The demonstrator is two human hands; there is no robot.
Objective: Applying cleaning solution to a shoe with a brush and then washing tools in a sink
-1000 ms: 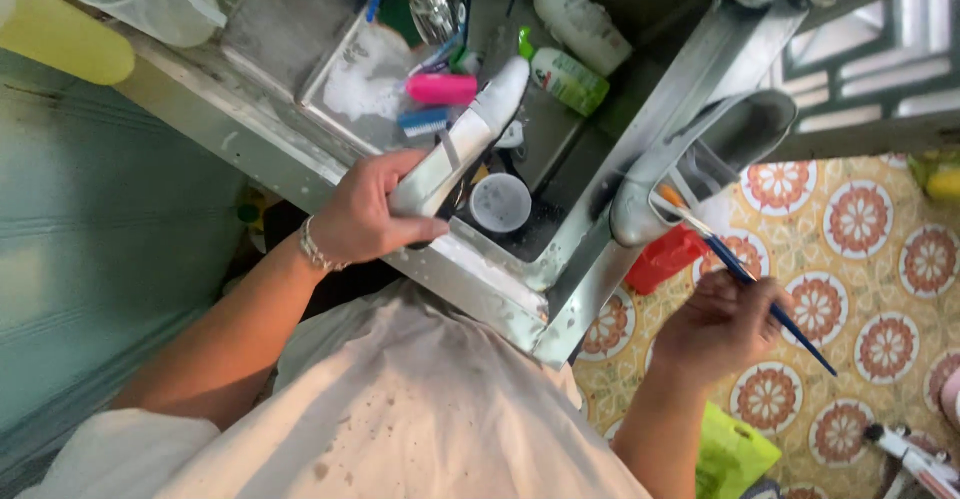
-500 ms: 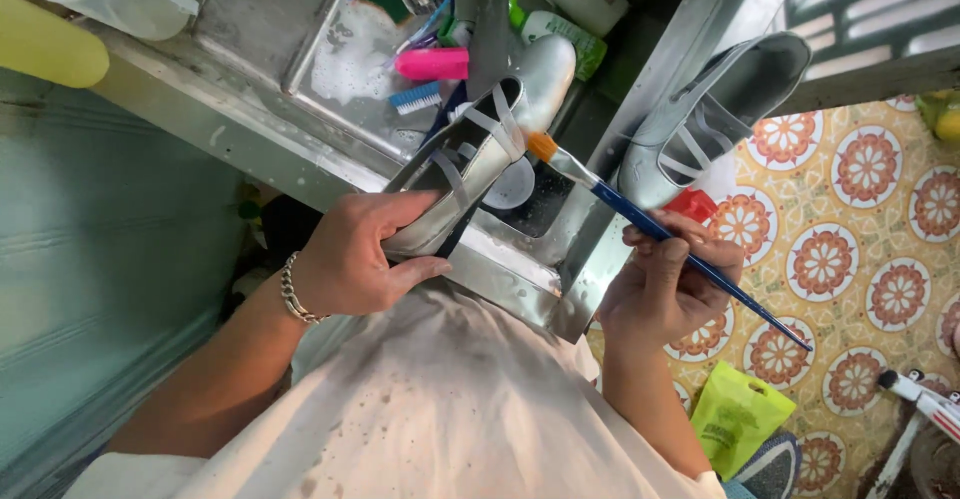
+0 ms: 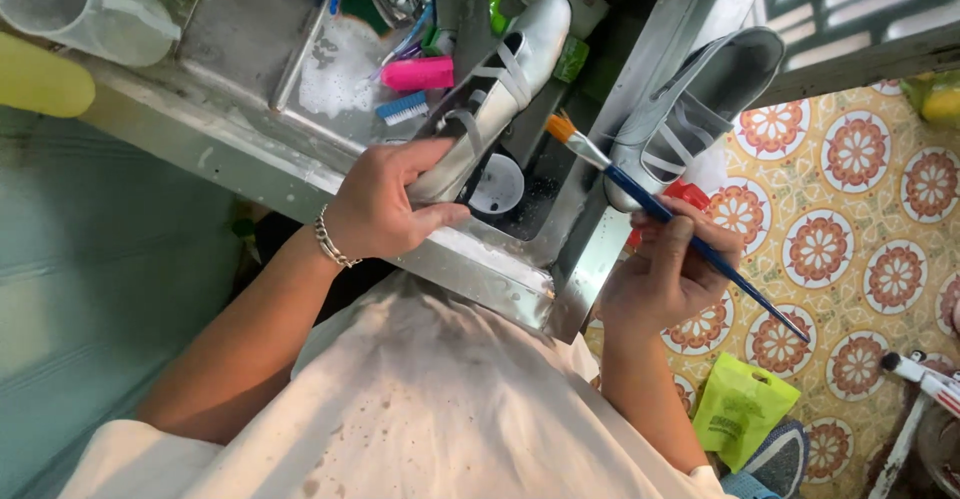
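At frame centre the left hand clasps one white shoe, toe pointing upper right over the sink, while the right hand pinches one brush, bristles upper left, beside a second shoe.

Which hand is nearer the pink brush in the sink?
Left. The left hand grips the silver shoe just below the pink brush. The right hand holds the paintbrush outside the sink's rim, farther away.

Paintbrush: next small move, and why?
Probably bring the paintbrush tip left onto the silver shoe. The right hand holds the brush with its orange bristles just short of the shoe, which the left hand grips by the heel over the sink.
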